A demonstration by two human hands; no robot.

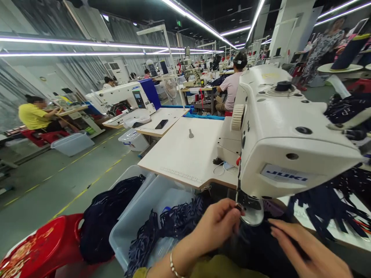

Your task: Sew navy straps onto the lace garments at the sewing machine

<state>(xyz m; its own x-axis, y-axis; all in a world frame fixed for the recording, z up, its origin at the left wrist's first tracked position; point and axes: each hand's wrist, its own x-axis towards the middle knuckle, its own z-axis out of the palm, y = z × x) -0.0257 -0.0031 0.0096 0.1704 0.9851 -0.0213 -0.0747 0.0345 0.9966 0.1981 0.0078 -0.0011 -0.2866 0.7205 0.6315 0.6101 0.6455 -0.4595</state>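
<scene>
A white JUKI sewing machine [292, 131] stands close on the right, its head over a rounded metal sewing bed [254, 219]. My left hand [217, 224] is at the left of that bed, thumb and forefinger pinched on the end of a small dark piece, probably a navy fabric strap [239, 207]. On the other side of the bed, my right hand [304, 247] has its fingers closed at dark fabric; the grip is partly hidden. More dark fabric [252, 247] hangs below the bed between both hands, its details lost in shadow.
A translucent bin [118, 235] with navy straps [176, 216] sits at lower left, beside a dark bundle [110, 212] and red stool [49, 243]. The white tabletop [179, 150] bears a grey metal piece [191, 133]. Navy strips [321, 208] lie right. Co-workers sit farther off.
</scene>
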